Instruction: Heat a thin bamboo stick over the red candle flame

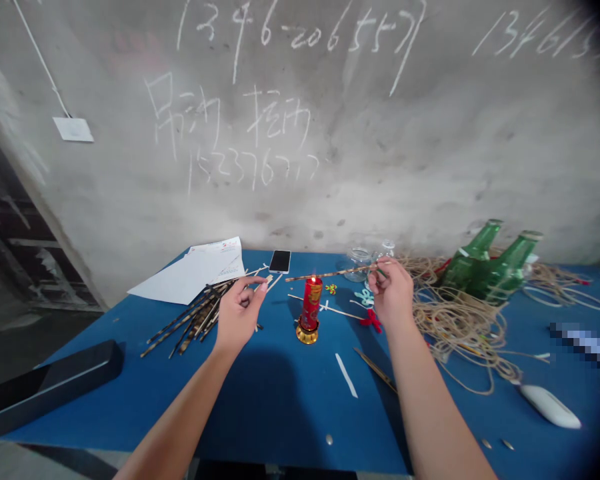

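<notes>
My right hand [394, 288] is closed around one end of a thin, mottled brown stick [343, 272]. The stick reaches leftward, almost level, across the top of a lit red candle [312, 301], close to its flame. A gold-coloured base [307, 332] carries the candle upright. Left of the candle, my left hand [241, 307] has thumb and index finger pinched at a small pale piece, too small to name. Beside that hand lies a bundle of similar mottled sticks [200, 323].
White paper sheets [207, 270] and a phone [281, 261] lie toward the wall. Coiled twine [460, 327], green bottles [507, 270] and a glass jar [359, 260] stand right. A red pipe-cleaner flower [371, 321], white strip [347, 375] and long dark case [55, 385] are on the blue table.
</notes>
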A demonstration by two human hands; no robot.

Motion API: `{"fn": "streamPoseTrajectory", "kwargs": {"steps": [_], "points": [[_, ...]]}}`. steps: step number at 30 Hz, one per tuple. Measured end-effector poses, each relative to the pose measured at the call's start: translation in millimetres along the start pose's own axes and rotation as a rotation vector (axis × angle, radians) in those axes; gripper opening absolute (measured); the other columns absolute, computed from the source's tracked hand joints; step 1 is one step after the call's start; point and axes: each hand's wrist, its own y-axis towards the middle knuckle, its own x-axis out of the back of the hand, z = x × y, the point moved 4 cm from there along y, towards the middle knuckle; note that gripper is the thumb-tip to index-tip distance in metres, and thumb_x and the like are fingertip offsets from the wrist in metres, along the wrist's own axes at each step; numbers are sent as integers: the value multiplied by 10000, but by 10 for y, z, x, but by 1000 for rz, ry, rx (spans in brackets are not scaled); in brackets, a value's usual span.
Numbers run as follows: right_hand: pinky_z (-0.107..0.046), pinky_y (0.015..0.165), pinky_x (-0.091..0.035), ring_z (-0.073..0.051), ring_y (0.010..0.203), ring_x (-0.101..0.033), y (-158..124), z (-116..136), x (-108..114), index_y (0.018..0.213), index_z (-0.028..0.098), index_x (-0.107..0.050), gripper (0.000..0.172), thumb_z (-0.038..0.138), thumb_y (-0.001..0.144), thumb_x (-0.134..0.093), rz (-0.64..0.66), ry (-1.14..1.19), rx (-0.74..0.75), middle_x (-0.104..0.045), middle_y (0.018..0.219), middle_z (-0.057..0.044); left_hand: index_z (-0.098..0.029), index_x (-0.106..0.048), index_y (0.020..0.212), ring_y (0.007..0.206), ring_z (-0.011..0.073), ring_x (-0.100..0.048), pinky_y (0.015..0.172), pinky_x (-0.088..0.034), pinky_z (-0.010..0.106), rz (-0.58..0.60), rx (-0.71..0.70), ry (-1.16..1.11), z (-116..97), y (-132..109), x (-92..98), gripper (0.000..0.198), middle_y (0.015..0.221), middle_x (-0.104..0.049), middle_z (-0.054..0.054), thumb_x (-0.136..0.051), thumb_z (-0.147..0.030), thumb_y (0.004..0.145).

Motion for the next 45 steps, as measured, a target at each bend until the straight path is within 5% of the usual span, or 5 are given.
{"fn": "streamPoseTrajectory", "kwargs": {"steps": [45], "points": [[-191,351,-271,-95,438,-489,25,37,60,771,200,-670,176,252,618,-738,-43,15,9,-612,609,29,-205,-713,1047,393,82,-335,423,-226,207,20,23,-20,27,0,-5,291,481,-369,-94,-698,-482,959]]}}
